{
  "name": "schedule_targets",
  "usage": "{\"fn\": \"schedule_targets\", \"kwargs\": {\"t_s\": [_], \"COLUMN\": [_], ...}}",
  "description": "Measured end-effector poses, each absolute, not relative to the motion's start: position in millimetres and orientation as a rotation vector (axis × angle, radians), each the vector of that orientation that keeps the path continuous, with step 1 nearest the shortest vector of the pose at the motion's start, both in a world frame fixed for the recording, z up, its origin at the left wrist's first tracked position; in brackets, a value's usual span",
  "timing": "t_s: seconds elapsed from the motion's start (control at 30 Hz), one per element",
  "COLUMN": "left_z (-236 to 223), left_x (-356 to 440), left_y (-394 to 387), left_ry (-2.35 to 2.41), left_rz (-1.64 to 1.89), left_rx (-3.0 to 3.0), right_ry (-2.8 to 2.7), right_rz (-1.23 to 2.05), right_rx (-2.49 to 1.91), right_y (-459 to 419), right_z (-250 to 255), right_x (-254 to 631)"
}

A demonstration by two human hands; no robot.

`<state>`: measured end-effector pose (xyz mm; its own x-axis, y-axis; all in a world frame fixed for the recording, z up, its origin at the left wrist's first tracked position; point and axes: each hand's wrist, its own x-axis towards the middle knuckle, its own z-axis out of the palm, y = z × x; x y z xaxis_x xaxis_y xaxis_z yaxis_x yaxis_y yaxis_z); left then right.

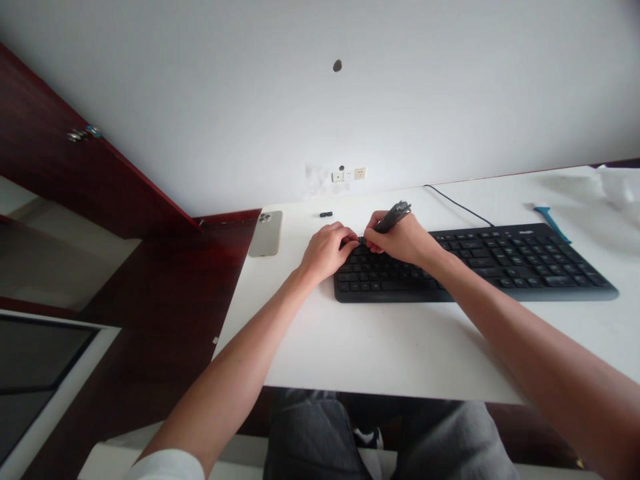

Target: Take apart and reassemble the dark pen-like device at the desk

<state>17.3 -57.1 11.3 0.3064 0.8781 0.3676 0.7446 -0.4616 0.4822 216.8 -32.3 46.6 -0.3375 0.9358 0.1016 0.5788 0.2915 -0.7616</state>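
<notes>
The keyboard (475, 263) lies on the desk (400, 353) at my one o'clock, with my left hand (325, 252) and right hand (400, 239) at its left end, a pen-like tool (393, 217) in the right. At eleven o'clock, a phone (265, 233) lies left of a small piece (326, 214); a cable (457, 205) runs behind the keyboard.

One head-worn camera looks forward and down from close above the surface (380, 353), facing the wall (320, 87) at 12 o'clock; the left hand (325, 252) and right hand (400, 240) sit near centre, the person's lap (320, 440) at 6 o'clock.

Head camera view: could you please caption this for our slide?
Left hand and right hand, gripping a dark tool, meet over a black keyboard.
</notes>
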Motion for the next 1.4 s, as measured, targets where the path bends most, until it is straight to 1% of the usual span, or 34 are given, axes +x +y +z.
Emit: {"fn": "schedule_targets", "kwargs": {"t_s": [0.2, 0.33, 0.43, 0.6, 0.67, 0.8, 0.9, 1.0, 1.2, 1.4], "left_z": [10.7, 8.6, 7.2, 6.9, 6.8, 6.8, 7.2, 7.0, 4.4, 0.6], "left_x": [19.1, 20.1, 20.3, 22.2, 23.1, 23.1, 21.7, 20.2, 18.0, 13.8], "left_y": [-58.2, -58.2, -58.3, -58.8, -58.7, -58.6, -58.3, -57.5, -53.7, -48.0], "left_ry": [1.506, 1.520, 1.535, 1.533, 1.536, 1.520, 1.492, 1.481, 1.450, 1.373], "left_rz": [0.804, 0.781, 0.772, 0.778, 0.788, 0.794, 0.803, 0.817, 0.868, 0.973], "left_rx": [2.422, 2.439, 2.461, 2.465, 2.448, 2.419, 2.399, 2.378, 2.342, 2.222], "right_ry": [-2.216, -2.288, -2.337, -2.366, -2.284, -2.043, -1.912, -1.882, -1.983, -2.068], "right_rz": [0.617, 0.620, 0.776, 1.236, 1.393, 1.600, 1.690, 1.644, 1.477, 1.053], "right_rx": [-1.355, -1.384, -1.431, -1.377, -1.359, -1.388, -1.421, -1.391, -1.193, -1.123], "right_y": [-25.1, -19.5, -10.8, 9.7, 14.3, 14.8, 10.7, 3.5, -14.4, -17.3], "right_z": [53.8, 59.6, 65.7, 72.0, 71.3, 65.0, 59.7, 57.3, 50.0, 38.3], "right_x": [207.7, 200.8, 197.4, 197.2, 198.9, 204.5, 207.6, 208.9, 211.4, 210.2]}}
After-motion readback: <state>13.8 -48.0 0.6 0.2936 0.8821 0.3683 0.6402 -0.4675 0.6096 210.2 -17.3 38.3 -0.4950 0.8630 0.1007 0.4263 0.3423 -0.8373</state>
